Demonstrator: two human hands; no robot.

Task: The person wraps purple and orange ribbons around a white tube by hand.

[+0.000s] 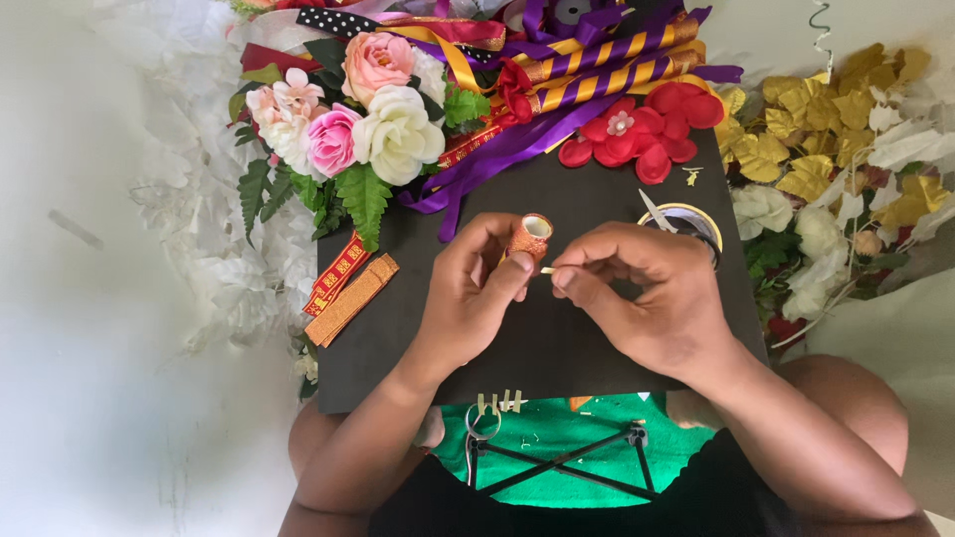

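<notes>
My left hand (pixel 476 288) grips a small roll of orange glitter ribbon (pixel 530 238) upright between thumb and fingers over a black board (pixel 398 338). My right hand (pixel 647 293) pinches the ribbon's loose end next to the roll with thumb and forefinger. Both hands meet at the middle of the board, which rests on my lap.
Pink and white artificial flowers with green leaves (pixel 348 129) and purple and gold ribbons (pixel 597 70) crowd the board's far edge. A red flower (pixel 642 134), a tape roll with scissors (pixel 686 224), a flat orange ribbon strip (pixel 350 298) and gold leaves (pixel 826 129) lie around.
</notes>
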